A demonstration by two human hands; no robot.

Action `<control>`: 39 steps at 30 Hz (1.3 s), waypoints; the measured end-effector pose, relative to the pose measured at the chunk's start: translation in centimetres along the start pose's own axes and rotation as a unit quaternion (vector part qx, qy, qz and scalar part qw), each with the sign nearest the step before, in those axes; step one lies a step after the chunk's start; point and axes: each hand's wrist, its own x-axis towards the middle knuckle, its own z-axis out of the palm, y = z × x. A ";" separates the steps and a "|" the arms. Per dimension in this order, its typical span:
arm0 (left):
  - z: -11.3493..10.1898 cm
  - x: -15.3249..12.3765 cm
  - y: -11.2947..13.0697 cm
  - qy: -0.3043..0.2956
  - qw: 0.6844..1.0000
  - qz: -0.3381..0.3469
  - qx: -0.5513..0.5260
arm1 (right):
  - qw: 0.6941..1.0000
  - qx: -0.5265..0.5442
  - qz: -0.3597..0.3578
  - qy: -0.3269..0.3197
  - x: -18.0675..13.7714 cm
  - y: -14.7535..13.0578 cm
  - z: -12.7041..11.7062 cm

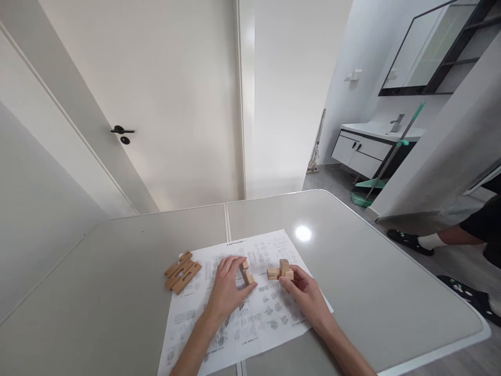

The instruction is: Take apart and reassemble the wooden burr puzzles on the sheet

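My left hand (229, 286) is closed on a notched wooden puzzle piece (246, 272), with the thumb at its lower end and the fingers at its upper end. A joined cluster of wooden puzzle pieces (284, 269) is gripped by my right hand (305, 292), one block sticking up and another pointing left. A small gap separates the two. Both hands are over a printed instruction sheet (188, 334) covered in small diagrams. Left of them, several flat brown wooden pieces with slots (187, 277) lie together, partly on the sheet's edge.
The grey folding table (117, 292) has a seam down its middle. Beyond its far edge stands a white door (188, 104) with a black handle. A person's legs and black shoes (410, 241) are at the right. A sink cabinet (364, 151) and green broom (409, 125) stand farther back.
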 end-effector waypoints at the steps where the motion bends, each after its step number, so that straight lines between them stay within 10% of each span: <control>1: 0.0 0.0 -0.3 0.004 1.000 -0.009 0.005 | 1.000 0.007 0.003 -0.004 0.0 0.1 0.0; 19: -0.6 -0.3 4.9 -0.070 0.982 0.070 -0.163 | 0.989 0.110 -0.006 -0.095 -0.1 0.2 0.7; 26: -1.1 -0.1 5.0 -0.110 0.972 0.079 -0.192 | 0.945 0.231 0.026 -0.230 -0.3 -0.8 0.7; 39: -2.3 -1.8 5.1 0.009 0.985 0.105 -0.135 | 0.922 0.251 -0.010 -0.295 -1.5 -3.4 1.1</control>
